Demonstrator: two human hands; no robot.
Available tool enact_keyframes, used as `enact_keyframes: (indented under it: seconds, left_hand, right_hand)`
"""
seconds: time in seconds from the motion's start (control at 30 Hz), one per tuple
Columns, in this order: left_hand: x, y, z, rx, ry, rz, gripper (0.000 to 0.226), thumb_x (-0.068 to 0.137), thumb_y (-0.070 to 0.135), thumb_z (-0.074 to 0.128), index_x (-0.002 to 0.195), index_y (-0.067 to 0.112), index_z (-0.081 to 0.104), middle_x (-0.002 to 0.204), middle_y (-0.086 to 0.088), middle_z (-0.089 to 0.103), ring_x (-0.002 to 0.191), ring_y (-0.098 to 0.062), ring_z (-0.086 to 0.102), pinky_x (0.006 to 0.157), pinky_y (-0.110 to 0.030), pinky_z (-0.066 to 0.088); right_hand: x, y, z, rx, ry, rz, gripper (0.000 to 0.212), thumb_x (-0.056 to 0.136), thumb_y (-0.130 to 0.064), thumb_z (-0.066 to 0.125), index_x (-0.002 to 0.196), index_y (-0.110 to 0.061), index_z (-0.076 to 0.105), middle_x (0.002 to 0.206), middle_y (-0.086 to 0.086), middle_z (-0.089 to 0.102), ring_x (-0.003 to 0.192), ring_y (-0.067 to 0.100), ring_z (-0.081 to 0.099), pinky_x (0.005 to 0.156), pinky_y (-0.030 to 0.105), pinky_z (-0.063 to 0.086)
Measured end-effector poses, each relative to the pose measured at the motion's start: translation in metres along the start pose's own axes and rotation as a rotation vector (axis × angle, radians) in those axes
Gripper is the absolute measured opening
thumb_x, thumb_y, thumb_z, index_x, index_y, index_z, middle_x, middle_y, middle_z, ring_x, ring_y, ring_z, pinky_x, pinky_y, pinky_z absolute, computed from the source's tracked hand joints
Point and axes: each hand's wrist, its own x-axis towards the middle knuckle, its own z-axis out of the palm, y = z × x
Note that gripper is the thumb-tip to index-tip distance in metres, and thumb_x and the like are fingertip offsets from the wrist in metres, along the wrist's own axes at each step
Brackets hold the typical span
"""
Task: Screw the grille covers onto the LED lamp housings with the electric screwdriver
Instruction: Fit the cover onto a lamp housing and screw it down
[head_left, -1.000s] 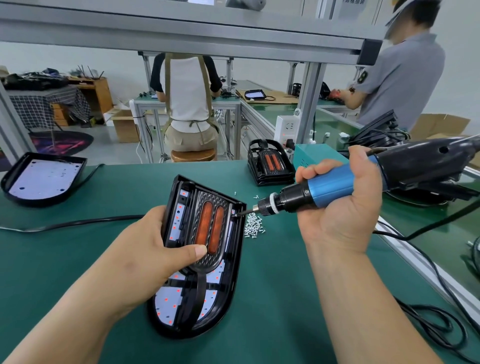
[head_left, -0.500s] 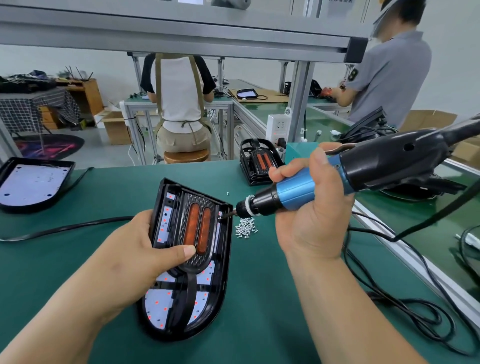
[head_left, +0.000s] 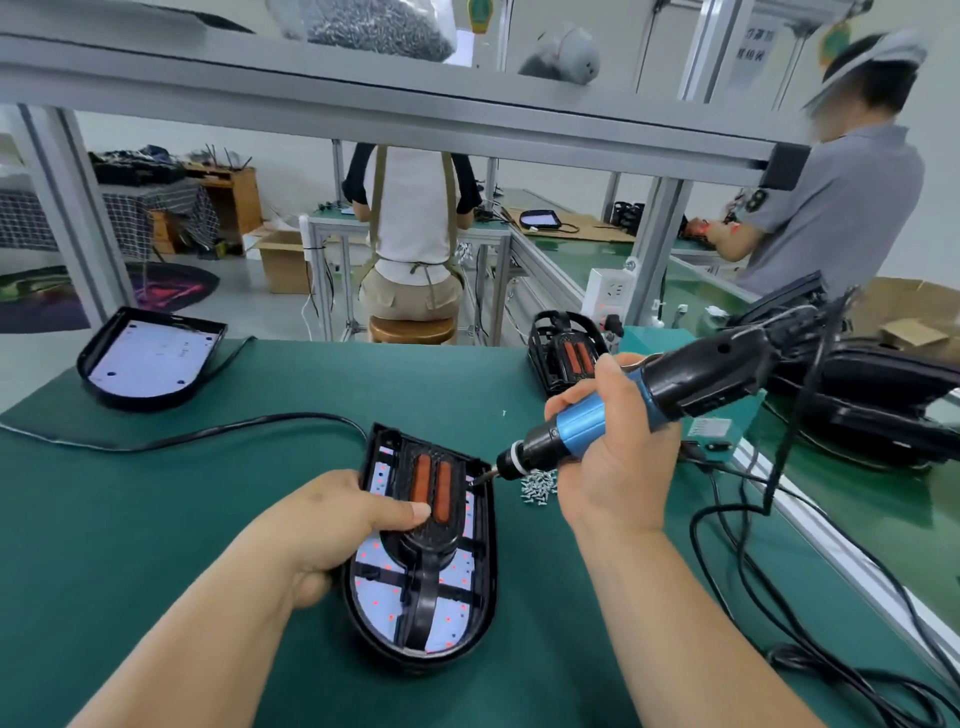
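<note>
One glossy black D-shaped housing (head_left: 470, 597) lies near centre on the green mat (head_left: 156, 545). Left hand (head_left: 332, 525) clamps its ribbed grille (head_left: 431, 499); right hand (head_left: 613, 457) grips one blue-black screwdriver (head_left: 649, 400), bit at the grille's right edge. One pile of small metal screws (head_left: 537, 486) lies beside. Farther off are two more housings, left (head_left: 150, 358) and right (head_left: 563, 353).

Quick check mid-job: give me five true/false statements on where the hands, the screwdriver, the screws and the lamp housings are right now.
1. The right hand holds the blue-and-black electric screwdriver. True.
2. The screwdriver's bit touches the left edge of the black oval grille cover. False: it meets the cover's upper right edge.
3. The left hand rests on the black LED lamp housing, thumb on the grille cover. True.
4. The pile of small silver screws lies left of that housing. False: it lies right of it, on the green mat.
5. A second black housing with a bare white panel sits at the far left of the mat. True.
</note>
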Motion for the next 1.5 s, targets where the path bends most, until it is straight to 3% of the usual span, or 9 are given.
enact_keyframes:
  seconds: [0.17, 0.33, 0.5, 0.57, 0.77, 0.87, 1.0, 1.2, 1.5]
  left_hand:
    - [0.000, -0.001, 0.003, -0.079, 0.064, 0.048, 0.039, 0.086, -0.011, 0.066, 0.119, 0.008, 0.058, 0.100, -0.015, 0.077, 0.086, -0.029, 0.075, 0.074, -0.038, 0.059]
    - [-0.003, 0.000, 0.005, -0.094, 0.067, 0.055, 0.045, 0.085, -0.012, 0.066, 0.124, 0.009, 0.055, 0.104, -0.016, 0.075, 0.092, -0.032, 0.073, 0.081, -0.042, 0.058]
    - [-0.003, 0.001, 0.004, -0.077, 0.056, 0.058, 0.041, 0.087, -0.011, 0.065, 0.121, 0.009, 0.057, 0.104, -0.015, 0.076, 0.096, -0.033, 0.073, 0.081, -0.040, 0.059]
    - [-0.003, 0.001, 0.004, -0.070, 0.051, 0.060, 0.040, 0.086, -0.012, 0.065, 0.120, 0.009, 0.058, 0.105, -0.016, 0.075, 0.098, -0.036, 0.072, 0.088, -0.046, 0.057]
    - [-0.003, 0.002, 0.005, -0.056, 0.045, 0.062, 0.039, 0.086, -0.012, 0.066, 0.119, 0.008, 0.059, 0.105, -0.017, 0.075, 0.100, -0.038, 0.071, 0.098, -0.054, 0.052]
    - [-0.003, 0.001, 0.004, -0.058, 0.047, 0.060, 0.040, 0.085, -0.011, 0.066, 0.119, 0.008, 0.059, 0.104, -0.017, 0.075, 0.099, -0.037, 0.072, 0.097, -0.054, 0.053]
    - [-0.002, 0.000, 0.004, -0.066, 0.050, 0.055, 0.042, 0.085, -0.011, 0.067, 0.120, 0.009, 0.058, 0.104, -0.017, 0.075, 0.098, -0.038, 0.072, 0.096, -0.054, 0.054]
    - [-0.001, 0.001, 0.004, -0.050, 0.051, 0.052, 0.040, 0.085, -0.010, 0.068, 0.119, 0.009, 0.059, 0.104, -0.016, 0.076, 0.098, -0.036, 0.072, 0.097, -0.054, 0.053]
    - [-0.001, 0.000, 0.004, -0.050, 0.053, 0.062, 0.037, 0.085, -0.010, 0.067, 0.117, 0.008, 0.060, 0.103, -0.017, 0.076, 0.098, -0.037, 0.072, 0.095, -0.052, 0.054]
  right_hand:
    - [0.008, 0.002, 0.013, -0.032, 0.015, 0.012, 0.014, 0.078, -0.016, 0.068, 0.083, -0.019, 0.056, 0.060, -0.002, 0.053, 0.051, 0.016, 0.050, 0.054, 0.031, 0.050]
    - [0.000, 0.004, 0.012, -0.047, -0.010, -0.041, 0.013, 0.075, -0.019, 0.072, 0.072, -0.029, 0.064, 0.060, -0.005, 0.055, 0.050, 0.015, 0.052, 0.055, 0.031, 0.049]
    - [-0.010, 0.003, 0.010, -0.090, -0.048, -0.096, 0.008, 0.067, -0.032, 0.073, 0.068, -0.036, 0.065, 0.054, -0.001, 0.056, 0.050, 0.018, 0.056, 0.058, 0.029, 0.049]
    - [-0.010, 0.003, 0.011, -0.110, -0.066, -0.110, 0.007, 0.066, -0.033, 0.072, 0.069, -0.035, 0.066, 0.053, 0.000, 0.056, 0.051, 0.020, 0.056, 0.059, 0.028, 0.050]
    - [-0.001, 0.005, 0.026, -0.164, -0.219, -0.069, 0.031, 0.068, -0.032, 0.074, 0.089, -0.016, 0.057, 0.056, 0.006, 0.053, 0.049, 0.019, 0.053, 0.054, 0.024, 0.047]
    - [0.002, 0.007, 0.031, -0.224, -0.281, -0.089, 0.029, 0.072, -0.032, 0.073, 0.089, -0.015, 0.056, 0.053, 0.001, 0.054, 0.049, 0.017, 0.053, 0.055, 0.023, 0.047]
    - [0.003, 0.009, 0.031, -0.217, -0.285, -0.083, 0.020, 0.073, -0.032, 0.073, 0.081, -0.021, 0.059, 0.053, 0.001, 0.054, 0.049, 0.017, 0.054, 0.055, 0.024, 0.048]
    - [0.003, 0.008, 0.026, -0.205, -0.252, -0.083, 0.032, 0.073, -0.033, 0.073, 0.093, -0.014, 0.057, 0.053, 0.001, 0.055, 0.049, 0.017, 0.053, 0.053, 0.024, 0.047]
    - [0.002, 0.008, 0.025, -0.213, -0.231, -0.083, 0.026, 0.072, -0.034, 0.073, 0.086, -0.019, 0.057, 0.053, 0.001, 0.054, 0.050, 0.018, 0.053, 0.053, 0.025, 0.047]
